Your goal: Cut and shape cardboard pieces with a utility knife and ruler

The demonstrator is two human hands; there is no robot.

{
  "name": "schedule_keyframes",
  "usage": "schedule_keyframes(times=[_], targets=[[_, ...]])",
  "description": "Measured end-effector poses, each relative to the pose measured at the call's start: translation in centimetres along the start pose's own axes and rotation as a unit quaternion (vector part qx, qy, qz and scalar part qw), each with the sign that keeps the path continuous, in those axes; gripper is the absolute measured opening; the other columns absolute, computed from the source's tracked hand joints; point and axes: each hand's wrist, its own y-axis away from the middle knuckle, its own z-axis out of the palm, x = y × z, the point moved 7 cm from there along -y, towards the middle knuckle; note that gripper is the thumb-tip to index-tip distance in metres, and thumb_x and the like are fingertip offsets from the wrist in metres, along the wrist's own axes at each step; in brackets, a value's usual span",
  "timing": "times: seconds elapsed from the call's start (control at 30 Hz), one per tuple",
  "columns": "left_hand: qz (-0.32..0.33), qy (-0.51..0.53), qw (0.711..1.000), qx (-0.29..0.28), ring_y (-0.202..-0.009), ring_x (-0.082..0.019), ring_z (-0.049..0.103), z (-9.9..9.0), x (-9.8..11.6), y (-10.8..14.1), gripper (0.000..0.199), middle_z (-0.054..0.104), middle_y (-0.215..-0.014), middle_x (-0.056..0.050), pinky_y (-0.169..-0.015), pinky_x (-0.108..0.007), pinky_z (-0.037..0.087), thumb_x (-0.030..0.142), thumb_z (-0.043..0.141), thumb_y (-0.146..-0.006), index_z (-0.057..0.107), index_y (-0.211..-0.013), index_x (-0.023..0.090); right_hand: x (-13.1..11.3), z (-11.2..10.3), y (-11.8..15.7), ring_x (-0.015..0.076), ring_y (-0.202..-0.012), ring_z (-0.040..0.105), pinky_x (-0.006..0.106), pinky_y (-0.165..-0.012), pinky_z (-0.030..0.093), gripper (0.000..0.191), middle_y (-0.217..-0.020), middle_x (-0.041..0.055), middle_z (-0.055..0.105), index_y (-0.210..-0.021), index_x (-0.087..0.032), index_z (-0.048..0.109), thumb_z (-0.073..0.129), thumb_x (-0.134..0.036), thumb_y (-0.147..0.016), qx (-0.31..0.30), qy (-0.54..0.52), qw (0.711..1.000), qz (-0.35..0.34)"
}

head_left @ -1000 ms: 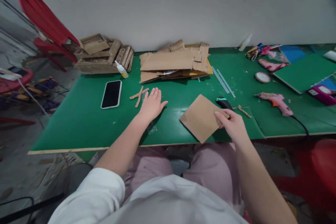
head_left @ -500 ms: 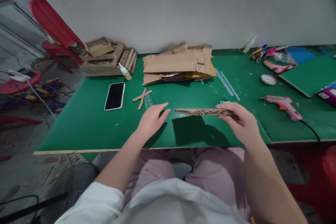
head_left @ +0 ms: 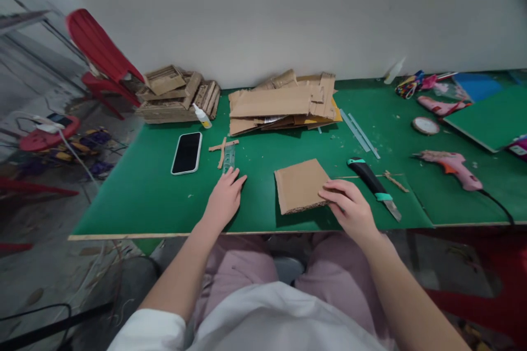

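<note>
The right hand [head_left: 349, 208] pinches the right corner of a brown cardboard square [head_left: 302, 184] between thumb and fingers, holding it tilted over the near part of the green table [head_left: 152, 203], its corrugated edge towards the person. The left hand [head_left: 223, 200] is loosely open, palm down, thumb apart from the fingers; its fingertips are at the near end of a clear plastic piece [head_left: 229, 156] — whether they press on it I cannot tell. Two crossed cardboard strips [head_left: 223, 148] lie just beside that piece, with a dark-screened phone [head_left: 186, 153] to their left.

Lettering is scarce: the white bottle [head_left: 202, 117] has a yellow label, and a white printed patch [head_left: 273, 119] shows within the cardboard stack [head_left: 272, 103] — both too small to read. A black-and-teal utility knife [head_left: 369, 178] lies right of the square, blade towards the person.
</note>
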Motion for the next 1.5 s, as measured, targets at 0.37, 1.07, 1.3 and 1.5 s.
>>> schedule_keyframes(times=[0.37,1.07,1.3,1.5], targets=[[-0.012,0.278,0.957,-0.077,-0.128,-0.021,0.043,0.7,7.3,-5.6,0.049,0.047,-0.138,-0.008,-0.107,-0.039,0.034,0.044,0.039,-0.092,0.042,-0.135,0.02,-1.8,-0.6,-0.8,0.0225,-0.11,0.057,0.04,-0.089,0.053,0.038,-0.115,0.0048,0.059,-0.108,-0.033,0.066,0.057,-0.008,-0.081,0.046,0.032,0.998,-0.036],[-0.199,0.528,0.825,0.04,-0.076,-0.014,0.058,0.7,5.5,-6.7,0.034,0.061,-0.1,-0.005,-0.066,-0.025,0.047,0.04,0.062,-0.075,0.06,-0.101,0.018,0.4,-0.6,-3.1,0.0226,-0.114,0.054,0.039,-0.093,0.051,0.066,-0.131,0.0077,0.051,-0.137,-0.036,0.038,0.062,-0.015,-0.079,0.092,-0.051,0.99,0.091],[-0.206,0.557,0.792,0.143,-0.093,-0.017,0.059,-1.4,4.2,-6.3,0.04,0.056,-0.116,-0.007,-0.075,-0.028,0.051,0.037,0.068,-0.072,0.056,-0.106,0.02,2.2,-0.6,-3.4,0.02,-0.098,0.061,0.038,-0.089,0.05,0.064,-0.104,0.0041,0.065,-0.132,-0.032,0.045,0.07,-0.029,-0.074,0.082,-0.128,0.967,0.204],[-0.163,0.534,0.786,0.265,-0.123,-0.021,0.048,-6.6,4.1,-4.9,0.067,0.047,-0.133,-0.008,-0.086,-0.03,0.051,0.034,0.063,-0.076,0.029,-0.134,0.031,1.6,-1.1,-5.0,0.0174,-0.083,0.061,0.03,-0.072,0.052,0.023,-0.089,0.0013,0.066,-0.098,-0.027,0.065,0.067,-0.031,-0.075,0.028,-0.166,0.959,0.228]])
